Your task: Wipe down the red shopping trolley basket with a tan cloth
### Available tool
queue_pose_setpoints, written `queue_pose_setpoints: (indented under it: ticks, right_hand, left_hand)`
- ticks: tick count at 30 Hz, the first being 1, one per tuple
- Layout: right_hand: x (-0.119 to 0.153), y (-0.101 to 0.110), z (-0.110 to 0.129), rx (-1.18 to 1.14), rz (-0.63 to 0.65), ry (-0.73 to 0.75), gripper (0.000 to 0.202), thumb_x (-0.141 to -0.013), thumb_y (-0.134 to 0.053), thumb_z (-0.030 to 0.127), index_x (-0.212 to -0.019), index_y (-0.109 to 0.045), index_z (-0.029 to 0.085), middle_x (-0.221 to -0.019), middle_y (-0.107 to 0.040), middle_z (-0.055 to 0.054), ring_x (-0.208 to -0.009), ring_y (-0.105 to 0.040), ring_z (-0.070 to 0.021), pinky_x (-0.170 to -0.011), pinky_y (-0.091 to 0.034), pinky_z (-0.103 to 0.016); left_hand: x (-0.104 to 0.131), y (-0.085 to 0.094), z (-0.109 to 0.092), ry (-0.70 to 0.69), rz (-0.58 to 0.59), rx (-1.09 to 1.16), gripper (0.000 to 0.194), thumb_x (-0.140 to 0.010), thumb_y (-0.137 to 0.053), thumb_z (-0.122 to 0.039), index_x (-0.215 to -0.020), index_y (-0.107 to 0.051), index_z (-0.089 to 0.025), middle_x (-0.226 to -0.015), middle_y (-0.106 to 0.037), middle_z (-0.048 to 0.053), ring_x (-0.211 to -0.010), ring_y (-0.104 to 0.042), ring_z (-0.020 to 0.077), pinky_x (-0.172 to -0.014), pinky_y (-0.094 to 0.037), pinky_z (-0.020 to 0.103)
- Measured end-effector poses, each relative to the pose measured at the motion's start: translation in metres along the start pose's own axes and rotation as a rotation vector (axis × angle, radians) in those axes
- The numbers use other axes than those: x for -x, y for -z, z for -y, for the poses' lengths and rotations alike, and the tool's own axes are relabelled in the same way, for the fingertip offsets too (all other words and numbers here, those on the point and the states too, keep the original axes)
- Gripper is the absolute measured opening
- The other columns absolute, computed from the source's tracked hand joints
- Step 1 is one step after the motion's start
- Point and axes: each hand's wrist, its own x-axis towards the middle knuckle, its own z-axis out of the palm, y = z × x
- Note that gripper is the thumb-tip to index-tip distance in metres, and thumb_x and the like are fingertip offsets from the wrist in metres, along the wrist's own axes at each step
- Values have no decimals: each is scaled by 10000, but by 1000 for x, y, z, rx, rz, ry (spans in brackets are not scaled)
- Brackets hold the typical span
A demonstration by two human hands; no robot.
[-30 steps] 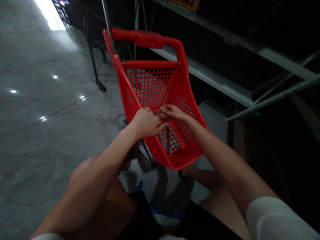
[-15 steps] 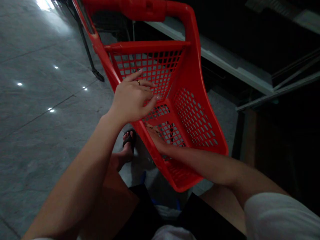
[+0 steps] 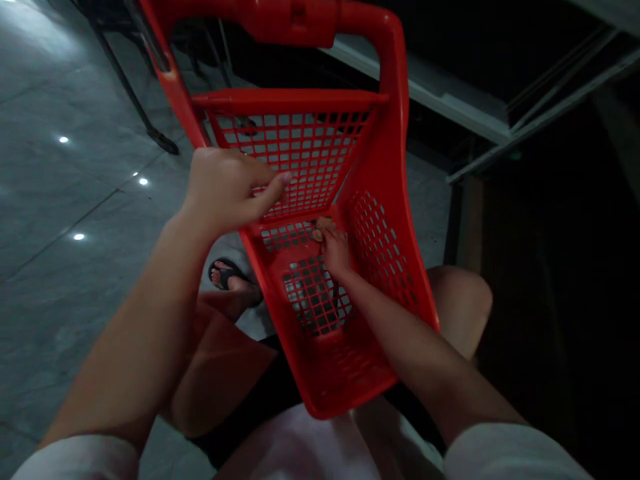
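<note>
A red plastic basket cart with meshed walls and floor stands in front of me, tilted in view. At its left rim is my left hand, thumb stretched out over the inside and apart from the other fingers, which are partly hidden; nothing shows in it. Deep in the basket, near the far end of the floor, my right hand is closed on a small crumpled brown piece. Its material is too dim to make out.
The cart's red handle rises at the far end. White-edged metal shelving stands at the right, in deep shadow. Thin dark legs of a stand reach the grey tiled floor. My sandalled foot is beside the cart.
My right hand has moved from the near left inside wall to the far end of the basket floor, with the brown piece. My left hand has shifted left, its fingers less spread.
</note>
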Motion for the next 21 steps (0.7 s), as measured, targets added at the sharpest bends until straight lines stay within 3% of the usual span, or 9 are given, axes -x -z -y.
queue_pose_setpoints:
  ticks: [2, 5, 8, 11, 14, 17, 21]
  right_hand:
    - [30, -12, 15, -87, 9, 123, 432, -963, -459, 83, -1330, -677, 151, -1371, -683, -139, -1295, -575, -262, -1166, -404, -450]
    - [64, -28, 34, -205, 128, 404, 379, -964, -509, 93, -1278, -701, 182, -1330, -709, -108, -1291, -599, -228, -1156, -446, -402]
    - [66, -23, 28, -182, 280, 576, 408, -969, -503, 85, -1311, -686, 212, -1377, -687, -92, -1347, -577, -208, -1145, -474, -381]
    - [45, -2, 0, -24, 287, 450, 481, -975, -471, 77, -1400, -635, 230, -1455, -640, -102, -1380, -557, -220, -1140, -480, -392]
    - [31, 11, -26, 105, 152, 190, 460, -975, -454, 83, -1379, -654, 173, -1440, -648, -142, -1365, -554, -264, -1135, -478, -430]
    - [38, 5, -38, 89, 29, 128, 463, -982, -424, 85, -1388, -641, 132, -1474, -620, -144, -1414, -495, -270, -1192, -420, -462]
    - [53, 0, -49, 3, -82, -4, 450, -995, -410, 107, -1383, -637, 125, -1467, -616, -145, -1388, -500, -251, -1201, -401, -442]
  left_hand:
    - [-1, -5, -16, -75, 12, -23, 576, -1046, -384, -481, -600, -619, -201, -566, -616, 32, -599, -596, 170, -632, -387, 332]
    - [-3, -14, -38, -156, 15, 5, 566, -1037, -384, -450, -586, -627, -208, -538, -603, 25, -563, -581, 168, -627, -388, 342]
    - [-2, -21, -56, -251, 20, 42, 556, -1027, -393, -434, -604, -675, -207, -563, -633, 38, -588, -605, 186, -669, -437, 362]
    - [4, -24, -69, -388, 19, 11, 546, -1025, -399, -388, -595, -678, -202, -574, -654, 36, -587, -613, 180, -687, -476, 361]
    - [11, -23, -71, -493, -25, 33, 500, -1019, -428, -315, -588, -656, -202, -583, -668, 11, -594, -621, 154, -764, -524, 346]
    - [16, -22, -65, -482, -77, 112, 445, -1005, -470, -271, -594, -628, -207, -608, -679, -3, -632, -633, 150, -833, -544, 353]
    - [17, -24, -53, -463, -103, 138, 409, -994, -486, -245, -592, -557, -241, -583, -643, -19, -617, -594, 161, -785, -556, 376]
